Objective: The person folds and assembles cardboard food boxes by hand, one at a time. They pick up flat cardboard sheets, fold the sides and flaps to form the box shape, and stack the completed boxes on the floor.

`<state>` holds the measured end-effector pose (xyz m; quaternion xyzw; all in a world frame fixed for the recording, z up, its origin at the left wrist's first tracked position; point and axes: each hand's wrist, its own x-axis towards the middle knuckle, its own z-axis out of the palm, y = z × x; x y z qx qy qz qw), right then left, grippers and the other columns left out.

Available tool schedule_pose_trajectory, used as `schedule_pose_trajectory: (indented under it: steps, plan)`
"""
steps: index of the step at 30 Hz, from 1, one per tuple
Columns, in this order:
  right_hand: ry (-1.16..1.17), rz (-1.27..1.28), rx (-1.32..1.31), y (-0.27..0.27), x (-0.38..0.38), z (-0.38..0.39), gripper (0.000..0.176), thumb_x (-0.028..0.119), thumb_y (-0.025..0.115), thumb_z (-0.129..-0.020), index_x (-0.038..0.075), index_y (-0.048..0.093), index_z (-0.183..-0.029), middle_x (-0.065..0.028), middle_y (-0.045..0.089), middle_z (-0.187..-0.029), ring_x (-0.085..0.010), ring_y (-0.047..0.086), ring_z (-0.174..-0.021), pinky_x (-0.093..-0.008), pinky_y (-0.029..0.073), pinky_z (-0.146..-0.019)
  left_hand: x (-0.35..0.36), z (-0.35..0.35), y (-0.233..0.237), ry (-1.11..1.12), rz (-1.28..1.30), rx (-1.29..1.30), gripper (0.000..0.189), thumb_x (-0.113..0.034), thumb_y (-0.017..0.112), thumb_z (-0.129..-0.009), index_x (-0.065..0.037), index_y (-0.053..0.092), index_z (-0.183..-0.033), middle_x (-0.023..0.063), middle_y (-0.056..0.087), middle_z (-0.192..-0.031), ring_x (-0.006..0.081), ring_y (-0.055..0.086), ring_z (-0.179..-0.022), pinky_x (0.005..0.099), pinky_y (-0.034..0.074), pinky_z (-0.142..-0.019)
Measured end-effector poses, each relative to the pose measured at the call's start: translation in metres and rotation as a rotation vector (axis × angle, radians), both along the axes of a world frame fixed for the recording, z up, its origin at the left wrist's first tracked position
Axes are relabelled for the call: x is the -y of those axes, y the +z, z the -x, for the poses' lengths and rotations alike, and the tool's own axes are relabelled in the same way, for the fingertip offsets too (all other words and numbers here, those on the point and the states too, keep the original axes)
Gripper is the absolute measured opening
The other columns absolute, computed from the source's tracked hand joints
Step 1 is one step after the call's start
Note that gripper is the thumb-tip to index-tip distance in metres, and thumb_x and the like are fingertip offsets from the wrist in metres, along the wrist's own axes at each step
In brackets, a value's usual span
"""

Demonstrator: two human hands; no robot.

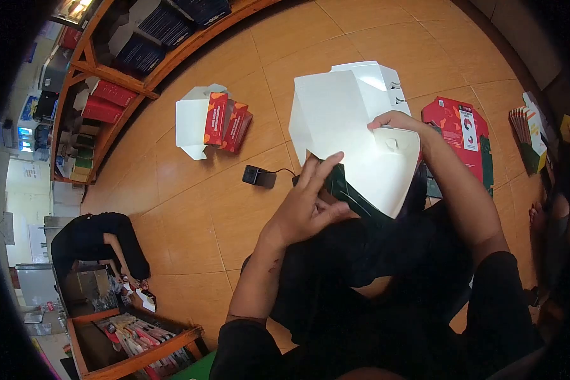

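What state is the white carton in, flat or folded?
Partly folded: the white carton shows angled panels and creases, held between left hand and right hand.

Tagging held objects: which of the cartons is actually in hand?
The white-faced carton, left hand pressed to it, right hand gripping its edge; the half-folded red carton and the flat red carton lie on the floor.

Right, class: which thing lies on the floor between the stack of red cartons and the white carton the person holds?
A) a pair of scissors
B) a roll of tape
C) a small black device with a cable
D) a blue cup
C: a small black device with a thin cable sits on the floor, between the red cartons and the white carton.
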<state>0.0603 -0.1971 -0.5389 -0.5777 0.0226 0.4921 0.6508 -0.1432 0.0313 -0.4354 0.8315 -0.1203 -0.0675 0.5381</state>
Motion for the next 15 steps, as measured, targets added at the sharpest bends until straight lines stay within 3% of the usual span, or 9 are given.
schedule_pose_trajectory:
  steps: [2, 4, 8, 11, 13, 15]
  plan:
    - [0.017, 0.02, -0.017, -0.002, 0.002, 0.0, 0.031, 0.015, 0.066, -0.086, -0.006, 0.064, -0.109, -0.0145, 0.069, -0.094, -0.0208, 0.07, -0.075, -0.0333, 0.057, -0.07, 0.005, 0.002, -0.001, -0.005, 0.096, -0.004, 0.08, -0.023, 0.086, -0.072, -0.017, 0.047, -0.142, 0.018, 0.039, -0.136, 0.0257, 0.058, -0.105, 0.0316, 0.057, -0.078]
    - [0.051, -0.017, -0.069, 0.008, 0.001, 0.01, 0.027, 0.014, 0.066, -0.086, -0.005, 0.066, -0.105, -0.0131, 0.069, -0.091, -0.0195, 0.07, -0.072, -0.032, 0.057, -0.066, 0.007, 0.002, -0.005, 0.021, -0.318, 0.228, 0.088, -0.031, 0.088, -0.067, -0.02, 0.046, -0.143, 0.0271, 0.024, -0.15, 0.0355, 0.056, -0.117, 0.036, 0.056, -0.084]
    - [0.063, -0.085, -0.192, 0.013, -0.004, 0.014, 0.026, 0.014, 0.067, -0.085, -0.005, 0.066, -0.103, -0.0119, 0.07, -0.087, -0.0191, 0.069, -0.07, -0.0309, 0.057, -0.064, 0.004, 0.0, -0.019, 0.095, -0.368, 0.468, 0.085, -0.03, 0.088, -0.066, -0.019, 0.048, -0.141, 0.0238, 0.024, -0.15, 0.0353, 0.056, -0.116, 0.0361, 0.056, -0.083]
    - [0.006, -0.026, -0.115, 0.014, -0.007, 0.017, 0.014, 0.011, 0.064, -0.086, -0.002, 0.068, -0.091, -0.0111, 0.069, -0.077, -0.018, 0.068, -0.06, -0.0311, 0.056, -0.057, 0.002, -0.002, -0.018, 0.088, -0.419, 0.611, 0.084, -0.029, 0.087, -0.067, -0.016, 0.049, -0.14, 0.0195, 0.03, -0.15, 0.0319, 0.058, -0.114, 0.0361, 0.056, -0.081]
    - [0.041, -0.067, -0.174, 0.008, -0.008, 0.016, 0.014, 0.011, 0.064, -0.086, -0.002, 0.069, -0.09, -0.0109, 0.069, -0.078, -0.0177, 0.068, -0.06, -0.0313, 0.056, -0.058, 0.004, -0.003, -0.018, 0.056, -0.45, 0.744, 0.083, -0.027, 0.086, -0.067, -0.013, 0.047, -0.14, 0.015, 0.04, -0.143, 0.0276, 0.061, -0.104, 0.0344, 0.056, -0.079]
    - [0.041, -0.069, -0.2, 0.007, -0.008, 0.016, 0.014, 0.01, 0.064, -0.087, -0.002, 0.069, -0.09, -0.0108, 0.07, -0.078, -0.0174, 0.068, -0.061, -0.0313, 0.056, -0.059, 0.005, -0.005, -0.012, 0.042, -0.384, 0.705, 0.084, -0.026, 0.086, -0.067, -0.011, 0.046, -0.14, 0.0143, 0.043, -0.139, 0.0264, 0.062, -0.099, 0.0325, 0.057, -0.076]
